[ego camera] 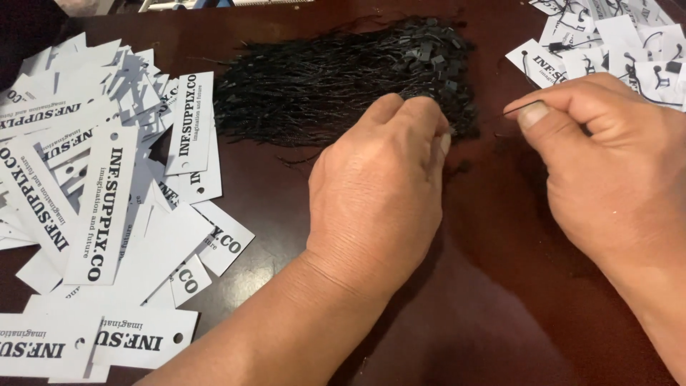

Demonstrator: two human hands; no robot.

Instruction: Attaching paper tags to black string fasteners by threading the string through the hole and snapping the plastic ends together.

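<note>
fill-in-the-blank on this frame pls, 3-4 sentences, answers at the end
1. The loose pile of white rectangular paper tags lies on the ____ side of the dark brown wooden table.
2. The left hand rests its fingertips on the bundle of ____ string fasteners.
3. The right hand pinches a single thin black ____.
4. The tags at top right already carry black ____.

Answers: left; black; string; strings
</note>
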